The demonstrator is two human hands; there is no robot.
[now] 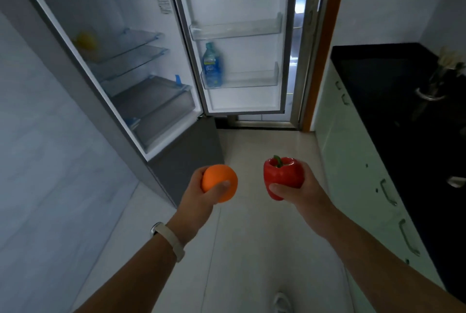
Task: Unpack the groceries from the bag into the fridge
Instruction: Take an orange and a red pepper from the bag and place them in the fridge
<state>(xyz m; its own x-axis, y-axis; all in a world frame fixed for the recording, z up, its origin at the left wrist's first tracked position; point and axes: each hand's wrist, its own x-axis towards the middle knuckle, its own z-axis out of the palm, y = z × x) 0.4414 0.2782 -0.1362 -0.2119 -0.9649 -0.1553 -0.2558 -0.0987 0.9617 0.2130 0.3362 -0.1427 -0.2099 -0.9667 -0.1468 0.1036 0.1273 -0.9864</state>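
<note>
My left hand (199,195) grips an orange (220,181) in front of me, just right of the fridge's lower corner. My right hand (302,191) holds a red bell pepper (282,176) with its green stem up. Ahead stands the fridge (141,80) with its door (237,35) swung wide open. A yellow fruit (87,41) lies on an upper glass shelf inside. A blue bottle (212,65) stands in the lowest door bin. The bag is out of view.
A black countertop (393,90) over pale green cabinets (353,166) runs along the right. A glass vase with flowers (443,73) stands on it. A doorway with a wooden frame (325,42) lies behind the fridge door. Light floor tiles (252,249) stretch between fridge and cabinets.
</note>
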